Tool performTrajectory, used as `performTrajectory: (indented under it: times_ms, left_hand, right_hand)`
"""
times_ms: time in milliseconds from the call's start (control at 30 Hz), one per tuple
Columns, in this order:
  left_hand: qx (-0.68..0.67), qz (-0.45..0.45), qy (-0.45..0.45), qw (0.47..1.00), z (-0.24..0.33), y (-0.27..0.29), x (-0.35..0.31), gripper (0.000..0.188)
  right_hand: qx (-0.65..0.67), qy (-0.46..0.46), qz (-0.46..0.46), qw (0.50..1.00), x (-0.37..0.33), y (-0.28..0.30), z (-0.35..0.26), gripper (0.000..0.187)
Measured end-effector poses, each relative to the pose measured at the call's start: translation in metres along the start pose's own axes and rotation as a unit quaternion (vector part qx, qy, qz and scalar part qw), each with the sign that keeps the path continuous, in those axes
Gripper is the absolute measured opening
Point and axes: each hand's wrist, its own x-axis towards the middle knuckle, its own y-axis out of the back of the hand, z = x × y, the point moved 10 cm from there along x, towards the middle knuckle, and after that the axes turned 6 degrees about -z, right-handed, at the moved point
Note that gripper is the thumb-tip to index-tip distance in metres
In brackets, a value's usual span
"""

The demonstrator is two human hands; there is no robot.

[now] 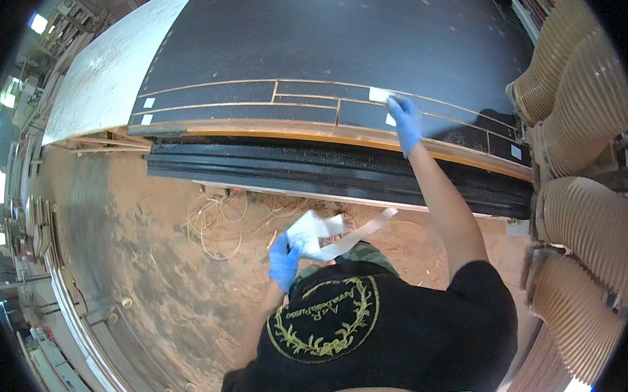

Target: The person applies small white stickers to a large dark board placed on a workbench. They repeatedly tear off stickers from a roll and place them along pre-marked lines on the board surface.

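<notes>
My right hand [405,120], in a blue glove, reaches over the near edge of a black panel [323,38]. Its fingers pinch a white sticker [380,94] that lies at or just above the panel's cut lines; I cannot tell if it touches. Another white sticker [390,119] shows beside the fingers. Low in front of my body, my left hand [282,262], also gloved, is closed on a curling strip of white label paper [310,233]. More small stickers sit on the cut pieces, such as one at the left [149,102] and one at the right [516,151].
Below the panel edge runs a ledge of dark stacked boards [316,169]. Large ribbed hoses [586,98] crowd the right side. A white board [114,61] adjoins the panel at left. Loose pale cable [215,226] lies on the dusty floor [138,257].
</notes>
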Motion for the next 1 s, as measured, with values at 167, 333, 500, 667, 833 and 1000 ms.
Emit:
performTrajectory:
  times_ms: [167, 333, 500, 667, 833, 1000]
  left_hand:
    - [0.02, 0.104, 0.068, 0.992, -0.02, 0.035, -0.018, 0.022]
    - [-0.04, 0.148, 0.095, 0.984, -0.026, 0.033, -0.019, 0.022]
    - [-0.089, 0.175, 0.128, 0.972, -0.046, 0.033, -0.02, 0.024]
    - [-0.118, 0.15, 0.099, 0.977, -0.043, 0.034, -0.002, 0.028]
    - [-0.116, 0.15, 0.064, 0.98, -0.018, 0.032, 0.016, 0.026]
    - [-0.099, 0.117, 0.08, 0.985, -0.021, 0.034, 0.023, 0.026]
  right_hand:
    - [0.012, 0.036, -0.017, 0.999, 0.126, -0.087, 0.049, 0.028]
    - [0.006, 0.002, -0.056, 0.998, 0.166, -0.165, 0.086, 0.03]
    - [0.069, 0.041, 0.05, 0.996, 0.191, -0.016, 0.113, 0.031]
    - [-0.053, 0.059, 0.094, 0.992, 0.152, 0.057, 0.066, 0.032]
    - [-0.481, 0.083, -0.037, 0.872, 0.121, -0.019, 0.042, 0.036]
    - [-0.634, 0.131, -0.054, 0.761, 0.095, -0.037, 0.041, 0.038]
